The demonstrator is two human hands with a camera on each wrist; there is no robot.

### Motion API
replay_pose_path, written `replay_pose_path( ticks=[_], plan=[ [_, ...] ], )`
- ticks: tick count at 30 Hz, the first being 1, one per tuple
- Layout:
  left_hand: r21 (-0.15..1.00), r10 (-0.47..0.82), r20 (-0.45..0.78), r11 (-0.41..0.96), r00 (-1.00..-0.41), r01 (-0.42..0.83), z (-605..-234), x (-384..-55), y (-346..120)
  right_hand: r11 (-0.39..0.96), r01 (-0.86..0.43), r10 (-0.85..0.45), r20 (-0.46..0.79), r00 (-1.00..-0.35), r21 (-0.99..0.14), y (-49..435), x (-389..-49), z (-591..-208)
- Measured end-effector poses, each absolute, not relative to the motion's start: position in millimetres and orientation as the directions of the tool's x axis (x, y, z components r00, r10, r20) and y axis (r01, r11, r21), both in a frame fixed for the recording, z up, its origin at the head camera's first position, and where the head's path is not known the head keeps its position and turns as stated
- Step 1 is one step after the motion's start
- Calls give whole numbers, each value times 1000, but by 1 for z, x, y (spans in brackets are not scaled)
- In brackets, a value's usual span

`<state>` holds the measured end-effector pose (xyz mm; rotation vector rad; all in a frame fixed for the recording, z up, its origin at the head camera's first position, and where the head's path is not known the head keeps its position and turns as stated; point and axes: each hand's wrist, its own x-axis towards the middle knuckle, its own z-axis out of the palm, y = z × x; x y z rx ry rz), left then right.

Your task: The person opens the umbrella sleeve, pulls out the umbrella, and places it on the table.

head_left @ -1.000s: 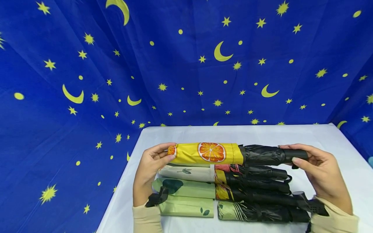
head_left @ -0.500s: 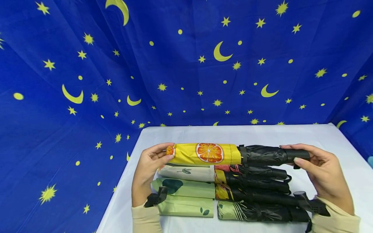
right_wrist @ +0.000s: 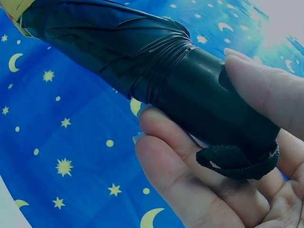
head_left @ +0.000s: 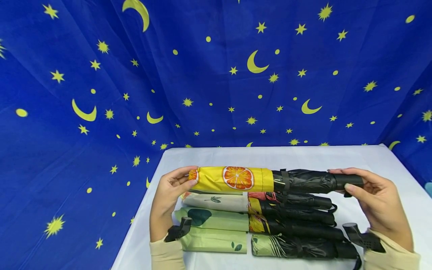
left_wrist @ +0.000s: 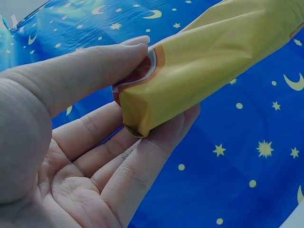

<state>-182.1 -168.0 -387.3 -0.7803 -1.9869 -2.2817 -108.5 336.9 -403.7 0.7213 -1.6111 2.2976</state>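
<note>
A folded umbrella [head_left: 305, 181] with a black underside is held level above the table, partly inside a yellow sleeve [head_left: 210, 179] printed with an orange slice. My left hand [head_left: 166, 198] pinches the closed end of the sleeve between thumb and fingers. In the left wrist view, the sleeve's creased tip [left_wrist: 135, 111] lies between thumb and fingertips. At the other end, my right hand [head_left: 384, 204] grips the black handle [right_wrist: 209, 95], thumb on one side and fingers beneath. A short wrist strap [right_wrist: 237, 164] loops from that handle. A dark band [head_left: 285, 180] circles the folds just past the sleeve's mouth.
Below the held umbrella, several folded umbrellas lie in a stack of rows, the nearest one green and black [head_left: 303, 246]. To their left are a pale sleeve [head_left: 219, 201] and green sleeves [head_left: 229, 221]. A star-patterned blue cloth [head_left: 202, 75] backs the white table [head_left: 303, 155].
My hands have drawn slightly apart, the left hand leftward with the sleeve and the right hand rightward with the handle. More of the black umbrella now shows beyond the sleeve's mouth.
</note>
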Motion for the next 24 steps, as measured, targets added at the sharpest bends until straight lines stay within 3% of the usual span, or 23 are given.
replay_pose_path(
  ticks=[24],
  plan=[
    [908, 295, 410, -220, -863, 357, -390, -185, -176, -467, -471, -37, 549, -835, -748, 344, -110, -409]
  ],
)
